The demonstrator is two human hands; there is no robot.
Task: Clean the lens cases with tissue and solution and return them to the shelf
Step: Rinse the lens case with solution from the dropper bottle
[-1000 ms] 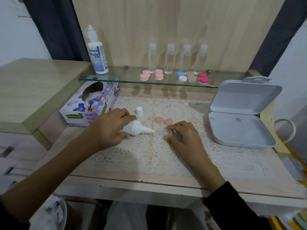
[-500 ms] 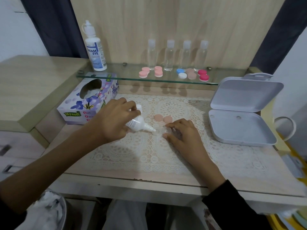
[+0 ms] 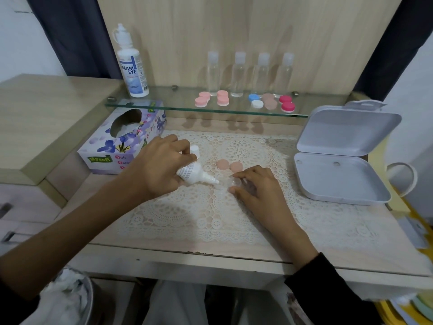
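Now gripping the small solution bottle (image 3: pixel 192 172) in the left hand (image 3: pixel 161 167), fingers curled round its body, with the nozzle tilted down just beside the clear lens case (image 3: pixel 230 184) on the lace mat (image 3: pixel 187 214). Steadying that case with the right hand (image 3: pixel 256 187), thumb and fingertips bent and pinching its right end, just in front of two peach caps (image 3: pixel 222 164) and well apart from the glass shelf (image 3: pixel 168 103) bearing the other coloured cases (image 3: pixel 223 97).
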